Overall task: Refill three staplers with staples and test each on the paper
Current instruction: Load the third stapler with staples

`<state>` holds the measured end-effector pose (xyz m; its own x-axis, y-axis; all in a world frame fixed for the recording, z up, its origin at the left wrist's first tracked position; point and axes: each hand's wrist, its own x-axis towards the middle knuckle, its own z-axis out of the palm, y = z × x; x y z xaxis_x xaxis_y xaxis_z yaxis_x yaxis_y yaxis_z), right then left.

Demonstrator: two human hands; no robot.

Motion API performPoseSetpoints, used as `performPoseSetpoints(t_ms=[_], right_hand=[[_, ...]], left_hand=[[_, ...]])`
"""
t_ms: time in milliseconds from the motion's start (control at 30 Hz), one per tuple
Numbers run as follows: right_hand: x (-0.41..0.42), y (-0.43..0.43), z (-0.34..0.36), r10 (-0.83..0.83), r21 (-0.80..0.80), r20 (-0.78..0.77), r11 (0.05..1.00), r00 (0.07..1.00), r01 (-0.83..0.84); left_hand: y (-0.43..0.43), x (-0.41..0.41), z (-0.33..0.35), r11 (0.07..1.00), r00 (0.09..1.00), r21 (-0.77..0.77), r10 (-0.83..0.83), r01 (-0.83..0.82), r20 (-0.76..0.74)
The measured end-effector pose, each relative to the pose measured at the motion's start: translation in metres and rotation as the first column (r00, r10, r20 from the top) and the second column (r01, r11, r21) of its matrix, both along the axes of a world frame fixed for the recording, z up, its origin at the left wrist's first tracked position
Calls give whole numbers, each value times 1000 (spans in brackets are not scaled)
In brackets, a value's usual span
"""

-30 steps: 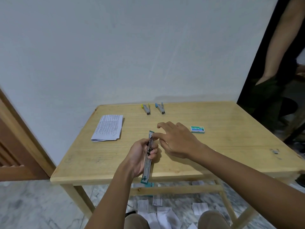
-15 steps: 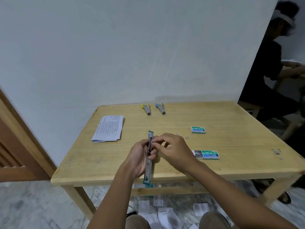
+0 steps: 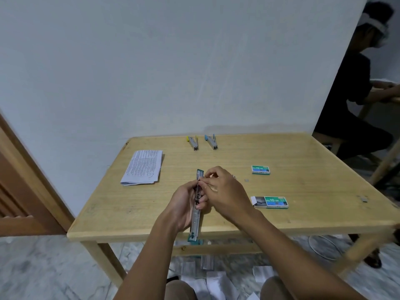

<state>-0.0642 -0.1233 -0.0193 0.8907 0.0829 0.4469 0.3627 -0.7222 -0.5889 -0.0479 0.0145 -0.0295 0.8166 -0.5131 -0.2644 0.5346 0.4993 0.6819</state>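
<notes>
A teal stapler, swung fully open into one long strip, lies over the near edge of the wooden table. My left hand grips it around the middle. My right hand pinches something small at the stapler's metal channel; what it pinches is too small to make out. An open green staple box lies just right of my hands, and a shut one lies farther back. A yellow-ended stapler and a blue-ended stapler rest at the table's far edge. Printed paper lies at the left.
Loose staple bits lie on the table, and another piece sits near the right edge. Paper scraps litter the marble floor under the table. A person in black sits at the right. A wooden door frame stands at the left.
My right hand drew back from the table toward the open stapler and closed its fingertips at the channel, uncovering the open staple box. The left hand kept its hold.
</notes>
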Motion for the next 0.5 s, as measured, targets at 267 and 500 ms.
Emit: performPoseSetpoints(t_ms=[267,500], right_hand=[[-26,-12,3,125,41,-54,992,991,-123],[-45,-13,-6,403,-260,-190,859,895,-442]], left_hand=[[1,0,2,995,995,-17,94,-95,-32],[-1,3,0,978,975,-17,205,-207,-89]])
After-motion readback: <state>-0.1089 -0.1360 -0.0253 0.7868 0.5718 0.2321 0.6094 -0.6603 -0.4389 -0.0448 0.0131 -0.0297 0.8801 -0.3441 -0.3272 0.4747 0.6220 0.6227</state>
